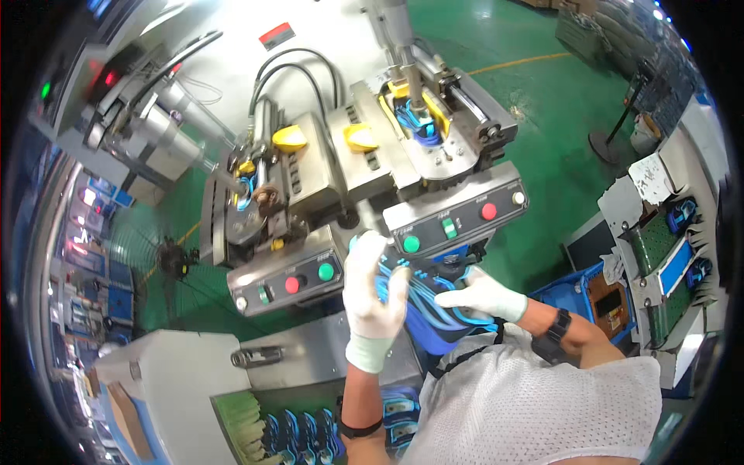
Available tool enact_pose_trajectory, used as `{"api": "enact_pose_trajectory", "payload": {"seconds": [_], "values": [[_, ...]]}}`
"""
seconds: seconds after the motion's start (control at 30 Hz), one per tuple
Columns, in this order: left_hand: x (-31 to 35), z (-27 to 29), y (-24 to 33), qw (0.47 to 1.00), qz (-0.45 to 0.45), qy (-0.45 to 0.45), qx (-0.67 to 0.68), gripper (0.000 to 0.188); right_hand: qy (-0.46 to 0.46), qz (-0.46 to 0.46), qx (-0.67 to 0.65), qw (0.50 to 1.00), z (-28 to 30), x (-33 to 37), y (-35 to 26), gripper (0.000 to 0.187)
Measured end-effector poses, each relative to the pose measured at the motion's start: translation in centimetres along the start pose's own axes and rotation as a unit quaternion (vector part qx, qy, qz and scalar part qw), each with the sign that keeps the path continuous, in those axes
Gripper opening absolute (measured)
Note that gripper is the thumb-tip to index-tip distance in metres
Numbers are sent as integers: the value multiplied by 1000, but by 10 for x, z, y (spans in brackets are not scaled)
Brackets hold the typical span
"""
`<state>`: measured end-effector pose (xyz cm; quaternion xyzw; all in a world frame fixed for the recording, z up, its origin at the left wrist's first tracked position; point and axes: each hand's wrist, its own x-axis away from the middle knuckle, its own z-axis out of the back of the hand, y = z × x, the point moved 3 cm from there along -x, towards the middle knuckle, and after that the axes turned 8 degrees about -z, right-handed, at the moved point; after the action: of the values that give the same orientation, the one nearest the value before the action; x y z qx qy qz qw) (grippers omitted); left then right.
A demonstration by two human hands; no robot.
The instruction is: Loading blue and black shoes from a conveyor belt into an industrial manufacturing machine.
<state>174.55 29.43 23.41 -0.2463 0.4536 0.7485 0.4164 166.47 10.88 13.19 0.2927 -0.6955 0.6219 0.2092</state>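
A shoe upper [432, 329], dark with bright blue strips and a blue-violet collar, is in front of my body, below the machine's control panels. My left hand [372, 298], in a white glove, is closed on its left side, with thumb and fingers around the edge. My right hand [484, 297], also gloved, grips the right side with the thumb lying over the blue strips. The fingers under the upper are hidden. Beyond stands a two-station machine [333, 151]. Another blue upper [418, 124] sits in its right station, and blue material [244, 192] shows in the left one.
Panels with green and red buttons [457, 221] face me. Several more uppers [302, 434] lie below at left. A conveyor rack [666, 263] with uppers and a blue crate [570, 298] stand at right. A fan [174, 260] stands at left.
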Motion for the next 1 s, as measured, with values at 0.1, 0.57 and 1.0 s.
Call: {"api": "enact_pose_trajectory", "payload": {"seconds": [0.1,0.57,1.0], "values": [[-37,-57,-40,985,135,50,91,45,32,197,-236,951,60,24,-5,44],[-135,-399,-325,938,320,-83,-102,90,302,227,-305,874,212,84,48,76],[-143,-249,-246,896,380,-18,227,35,304,257,-278,874,217,36,-29,61]]}}
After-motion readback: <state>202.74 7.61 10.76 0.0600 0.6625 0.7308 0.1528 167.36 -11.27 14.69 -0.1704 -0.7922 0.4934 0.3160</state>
